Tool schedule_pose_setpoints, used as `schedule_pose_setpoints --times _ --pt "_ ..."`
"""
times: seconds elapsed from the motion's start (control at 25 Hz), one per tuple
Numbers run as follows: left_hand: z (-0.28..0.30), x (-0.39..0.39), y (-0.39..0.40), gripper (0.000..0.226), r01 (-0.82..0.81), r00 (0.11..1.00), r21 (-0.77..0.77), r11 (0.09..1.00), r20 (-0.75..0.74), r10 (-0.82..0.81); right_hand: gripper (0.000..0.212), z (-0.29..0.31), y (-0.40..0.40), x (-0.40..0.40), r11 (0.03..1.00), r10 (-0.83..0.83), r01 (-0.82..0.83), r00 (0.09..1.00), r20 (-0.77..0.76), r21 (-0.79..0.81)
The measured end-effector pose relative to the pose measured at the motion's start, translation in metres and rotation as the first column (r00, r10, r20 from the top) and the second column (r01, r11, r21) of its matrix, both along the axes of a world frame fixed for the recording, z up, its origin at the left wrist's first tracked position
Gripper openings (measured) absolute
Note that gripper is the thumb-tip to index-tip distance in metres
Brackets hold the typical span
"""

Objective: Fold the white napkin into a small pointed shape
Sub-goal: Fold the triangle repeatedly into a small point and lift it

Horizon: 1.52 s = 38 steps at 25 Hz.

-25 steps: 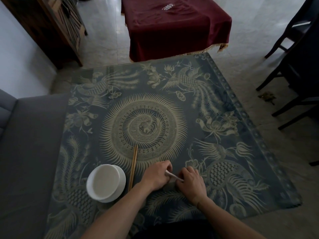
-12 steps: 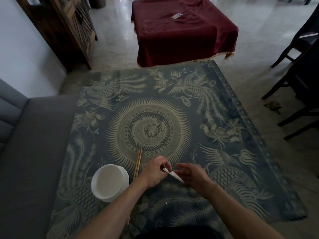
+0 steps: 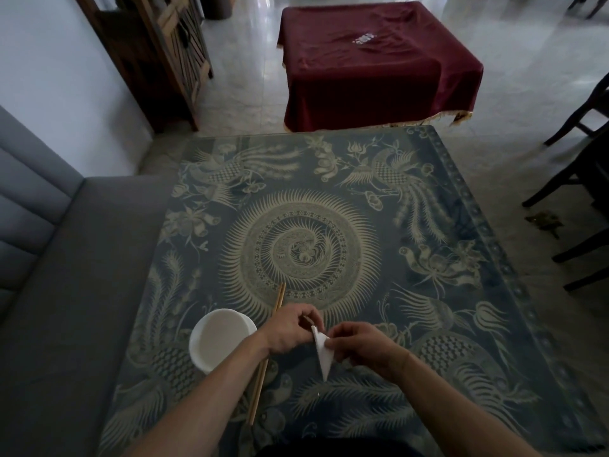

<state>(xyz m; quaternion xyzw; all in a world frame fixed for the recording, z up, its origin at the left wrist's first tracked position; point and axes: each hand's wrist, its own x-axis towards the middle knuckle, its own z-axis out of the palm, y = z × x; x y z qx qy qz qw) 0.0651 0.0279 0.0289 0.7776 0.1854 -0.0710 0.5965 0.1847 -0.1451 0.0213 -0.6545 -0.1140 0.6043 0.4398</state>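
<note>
The white napkin is folded into a narrow triangle whose tip points down toward me. It hangs a little above the patterned blue tablecloth. My left hand pinches its upper left corner with fingers curled. My right hand grips its upper right edge between thumb and fingers. The napkin's top is partly hidden by both hands.
A white bowl stands left of my left wrist, with a pair of wooden chopsticks lying beside it under my forearm. A grey sofa runs along the left. Dark chairs stand to the right, a red-draped table beyond.
The hands have lifted off the cloth with the napkin. The folded napkin has swung from lying nearly flat between the hands to hanging with its point down.
</note>
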Motion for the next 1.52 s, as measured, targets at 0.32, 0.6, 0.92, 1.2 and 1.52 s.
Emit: schedule_pose_setpoints --times 0.32,0.6,0.92,1.2,1.52 --pt "-0.025 -0.031 -0.033 0.015 -0.412 0.898 -0.071 0.909 -0.203 0.391 0.012 -0.010 0.014 -0.013 0.948 -0.315 0.316 0.948 0.035 -0.026" --pt "-0.039 -0.052 -0.042 0.006 -0.515 0.832 0.069 0.855 -0.203 0.517 0.009 -0.024 0.032 -0.027 0.975 -0.184 0.208 0.952 0.243 -0.078" --pt "-0.048 -0.068 -0.047 0.018 -0.476 0.771 0.455 0.752 -0.194 0.606 0.015 -0.034 0.050 -0.039 0.969 0.203 -0.076 0.786 0.584 -0.234" --pt "-0.050 -0.074 -0.055 0.017 -0.419 0.791 0.593 0.687 -0.134 0.598 0.008 -0.037 0.056 -0.049 0.960 0.271 -0.126 0.657 0.704 -0.252" --pt "-0.052 -0.067 -0.058 0.014 -0.388 0.809 0.658 0.645 -0.092 0.580 0.006 -0.041 0.058 -0.053 0.962 0.268 -0.108 0.542 0.796 -0.250"
